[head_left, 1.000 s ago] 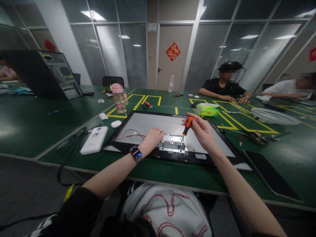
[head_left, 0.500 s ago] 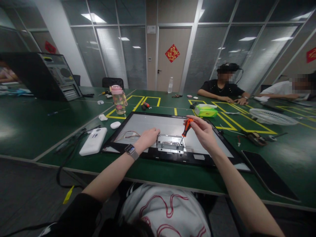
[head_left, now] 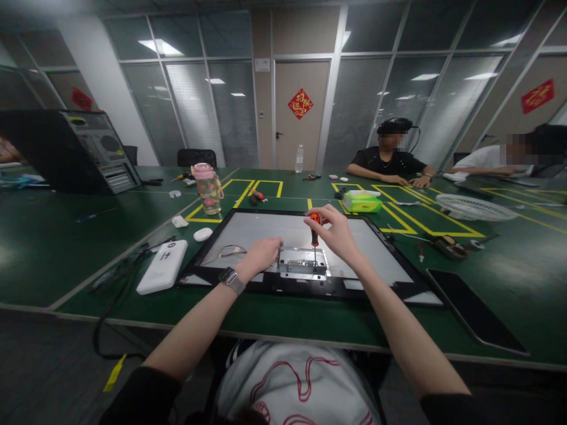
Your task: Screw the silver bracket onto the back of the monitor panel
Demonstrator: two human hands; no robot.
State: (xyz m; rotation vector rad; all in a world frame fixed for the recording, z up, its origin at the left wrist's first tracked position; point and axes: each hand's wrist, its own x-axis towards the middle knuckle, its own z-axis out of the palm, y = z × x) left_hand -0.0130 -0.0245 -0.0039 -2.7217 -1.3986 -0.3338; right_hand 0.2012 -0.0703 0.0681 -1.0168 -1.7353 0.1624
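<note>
My right hand [head_left: 333,231] grips an orange-and-black screwdriver [head_left: 315,231] by its handle. The shaft points almost straight down, and its tip meets the right part of a silver metal bracket [head_left: 292,275]. This bracket sits on the grey back of a flat display panel [head_left: 381,260] with a black frame, lying on the table. My left hand [head_left: 263,254], with a watch on its wrist, has its fingers closed at the bracket's left end; the fingertips are partly hidden. Thin wires [head_left: 225,251] lie on the panel to the left of that hand.
A white power bank [head_left: 163,267], a white case [head_left: 202,234] and a pink-lidded bottle [head_left: 207,192] stand left of the panel. A phone-like black slab [head_left: 473,310] lies at right. Beyond are a green tissue pack [head_left: 362,202], a computer tower [head_left: 71,152] and a seated co-worker [head_left: 387,162].
My right hand has shifted left, and the screwdriver has gone from slanted to nearly upright over the bracket. My left hand stays at the bracket's left end. The camera view has tilted slightly.
</note>
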